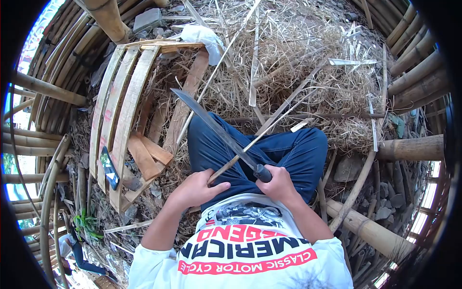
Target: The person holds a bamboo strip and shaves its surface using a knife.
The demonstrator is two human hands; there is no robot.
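A long, dark-bladed machete (pixel 211 123) points up and to the left, its black handle gripped in my right hand (pixel 278 183). My left hand (pixel 204 187) is closed around the lower end of a thin bamboo strip (pixel 262 134), which runs up and to the right. Strip and blade cross above my lap, over my dark blue trousers. Both hands are close to the hem of the white printed shirt, with the left thumb stretched out toward the right.
A wooden slatted crate (pixel 129 103) stands at the left, with a phone (pixel 109 168) on it. Shavings (pixel 308 58) cover the ground ahead. Bamboo poles (pixel 409 148) line both sides. Another person (pixel 79 250) is partly visible at the lower left.
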